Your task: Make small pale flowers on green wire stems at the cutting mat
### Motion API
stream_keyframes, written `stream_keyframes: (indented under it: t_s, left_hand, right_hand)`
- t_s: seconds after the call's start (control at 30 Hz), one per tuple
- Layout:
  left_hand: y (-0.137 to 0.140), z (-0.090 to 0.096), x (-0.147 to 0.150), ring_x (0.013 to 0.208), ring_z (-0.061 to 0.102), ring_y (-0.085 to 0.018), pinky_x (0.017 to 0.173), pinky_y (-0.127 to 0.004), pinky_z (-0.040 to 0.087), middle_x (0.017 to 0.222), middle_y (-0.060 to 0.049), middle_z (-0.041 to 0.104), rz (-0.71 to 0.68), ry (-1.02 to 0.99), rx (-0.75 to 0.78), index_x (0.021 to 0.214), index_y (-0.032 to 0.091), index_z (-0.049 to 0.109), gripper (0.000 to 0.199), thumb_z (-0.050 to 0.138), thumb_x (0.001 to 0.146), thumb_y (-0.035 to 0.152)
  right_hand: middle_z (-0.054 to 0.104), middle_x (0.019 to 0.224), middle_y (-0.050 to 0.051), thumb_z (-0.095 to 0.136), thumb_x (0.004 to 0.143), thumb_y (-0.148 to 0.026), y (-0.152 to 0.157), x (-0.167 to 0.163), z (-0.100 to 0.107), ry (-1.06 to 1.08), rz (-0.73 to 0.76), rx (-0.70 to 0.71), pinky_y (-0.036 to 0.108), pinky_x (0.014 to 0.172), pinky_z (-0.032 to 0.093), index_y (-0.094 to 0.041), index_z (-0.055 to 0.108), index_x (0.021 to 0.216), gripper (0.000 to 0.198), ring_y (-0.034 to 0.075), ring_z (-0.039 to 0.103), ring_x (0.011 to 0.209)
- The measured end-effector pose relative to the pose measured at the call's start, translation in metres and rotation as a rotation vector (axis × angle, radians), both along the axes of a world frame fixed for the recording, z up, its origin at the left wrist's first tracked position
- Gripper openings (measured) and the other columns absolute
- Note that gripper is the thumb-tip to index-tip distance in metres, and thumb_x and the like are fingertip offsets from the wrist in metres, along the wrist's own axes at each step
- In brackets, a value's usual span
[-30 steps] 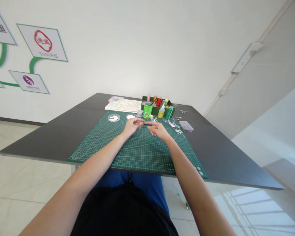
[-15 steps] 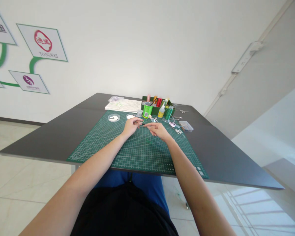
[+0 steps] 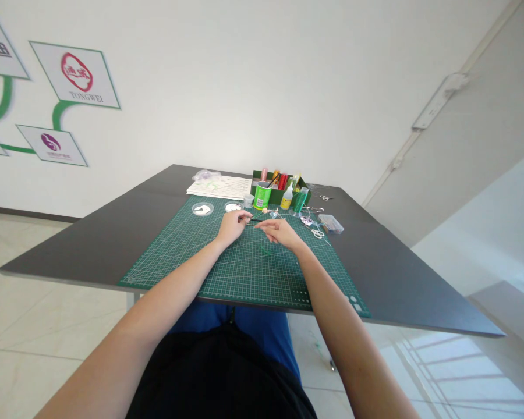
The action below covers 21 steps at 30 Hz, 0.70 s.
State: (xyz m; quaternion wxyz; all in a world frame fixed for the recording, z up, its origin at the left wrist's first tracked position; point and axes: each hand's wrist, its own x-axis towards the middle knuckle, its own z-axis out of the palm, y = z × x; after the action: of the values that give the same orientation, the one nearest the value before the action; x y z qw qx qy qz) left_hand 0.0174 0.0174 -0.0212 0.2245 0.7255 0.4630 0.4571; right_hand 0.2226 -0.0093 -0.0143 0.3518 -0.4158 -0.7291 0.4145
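Note:
Above the far middle of the green cutting mat, a thin dark rod spans the gap between my hands. My left hand is closed in a pinch at its left end. At the right end, the fingertips of my right hand are closed on it, with the lower fingers curled loosely. Loose green thread hangs or lies below my right hand; which of the two I cannot tell. Fine detail at the fingertips is too small to make out.
Beyond my hands stand a green can, a glue bottle, a green thread spool and a box of spools. Shallow dishes sit left. White-handled scissors and a clear plastic case lie right.
My hands have drawn slightly apart, and more of the dark rod shows between them. Both hands otherwise stay in nearly the same place.

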Motion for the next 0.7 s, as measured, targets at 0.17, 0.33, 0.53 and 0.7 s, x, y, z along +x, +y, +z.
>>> stream_keyframes:
  t_s: [0.17, 0.33, 0.53, 0.7]
  left_hand:
    - [0.0016, -0.0017, -0.0009, 0.073, 0.066, -0.018, 0.078, -0.032, 0.051, 0.079, -0.004, 0.073, 0.01, 0.03, 0.024, 0.094, 0.019, 0.079, 0.02, 0.065, 0.083, 0.01]
    - [0.0031, -0.0045, -0.0013, 0.079, 0.066, -0.02, 0.081, -0.034, 0.051, 0.085, -0.006, 0.075, 0.03, 0.125, 0.094, 0.095, 0.019, 0.079, 0.021, 0.065, 0.083, 0.01]
    - [-0.0006, -0.003, -0.0021, 0.081, 0.064, -0.021, 0.082, -0.034, 0.049, 0.091, -0.007, 0.074, 0.024, 0.244, 0.143, 0.097, 0.02, 0.079, 0.022, 0.064, 0.084, 0.01]
    - [-0.0015, -0.0034, -0.002, 0.083, 0.064, -0.022, 0.084, -0.035, 0.048, 0.095, -0.008, 0.074, 0.01, 0.266, 0.125, 0.096, 0.022, 0.08, 0.023, 0.064, 0.084, 0.01]
  right_hand:
    - [0.052, 0.048, -0.006, 0.061, 0.086, -0.038, -0.001, -0.0002, 0.0009, -0.022, 0.022, 0.011, 0.02, 0.044, 0.032, -0.01, 0.076, 0.109, 0.039, 0.007, 0.039, 0.04]
    - [0.052, 0.047, -0.005, 0.061, 0.086, -0.036, -0.004, -0.0025, 0.0032, -0.052, 0.021, 0.009, 0.02, 0.044, 0.033, -0.01, 0.075, 0.109, 0.038, 0.008, 0.04, 0.04]
    - [0.052, 0.046, -0.005, 0.06, 0.087, -0.037, -0.0059, -0.0035, 0.0054, -0.052, 0.024, 0.03, 0.021, 0.044, 0.033, -0.011, 0.076, 0.105, 0.036, 0.008, 0.04, 0.039]
    - [0.05, 0.046, -0.006, 0.06, 0.087, -0.038, -0.0055, -0.0028, 0.0062, -0.024, 0.013, 0.049, 0.021, 0.043, 0.032, -0.011, 0.076, 0.104, 0.036, 0.008, 0.039, 0.039]
